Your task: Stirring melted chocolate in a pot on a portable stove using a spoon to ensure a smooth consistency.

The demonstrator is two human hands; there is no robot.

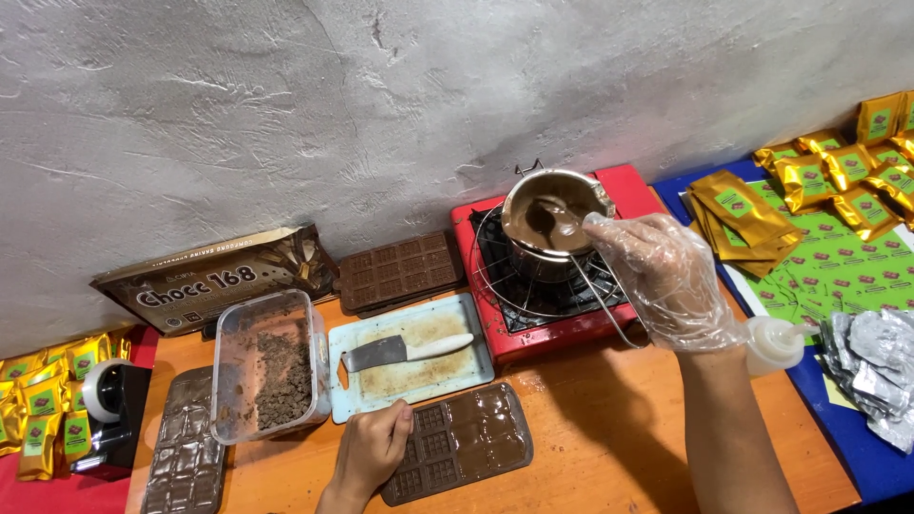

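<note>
My right hand (666,281), in a clear plastic glove, reaches into a small steel pot (557,224) of melted chocolate and grips a utensil whose end is sunk in the brown liquid. The pot sits on a red portable stove (533,338). My bare left hand (373,449) rests on the orange table, fingertips touching the left edge of a dark chocolate mould (462,443) partly filled with chocolate.
A white cutting board (419,376) holds a cleaver. A clear tub (267,366) of chopped chocolate stands to its left, with more moulds (186,457) nearby. Gold packets (828,171) and foil sheets (871,366) lie at right, beside a squeeze bottle (773,343). A tape dispenser (109,405) is at left.
</note>
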